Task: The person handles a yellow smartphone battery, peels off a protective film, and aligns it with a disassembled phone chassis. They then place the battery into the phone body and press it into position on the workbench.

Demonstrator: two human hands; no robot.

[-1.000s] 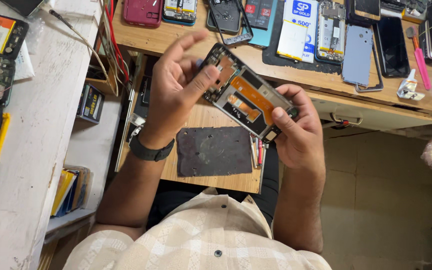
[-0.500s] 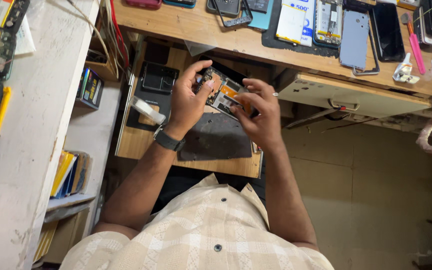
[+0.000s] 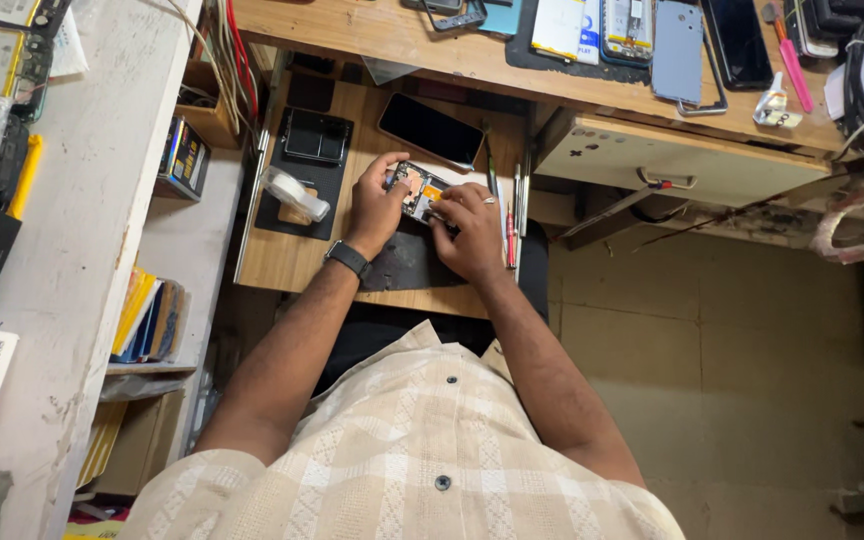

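while both hands close, left grip (image 3: 377,205) and right grip (image 3: 467,230) around opened phone (image 3: 418,190), above dark mat (image 3: 407,262)

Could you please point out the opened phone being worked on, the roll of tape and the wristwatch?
Opened phone (image 3: 420,190): head view, on its exposed inner parts between the hands.
Roll of tape (image 3: 292,192): head view, on its pale outer side.
Wristwatch (image 3: 348,258): head view, on the dark strap.

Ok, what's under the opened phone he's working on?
A dark work mat lies on the pull-out wooden shelf beneath the opened phone. Both hands, left and right, cover most of it.
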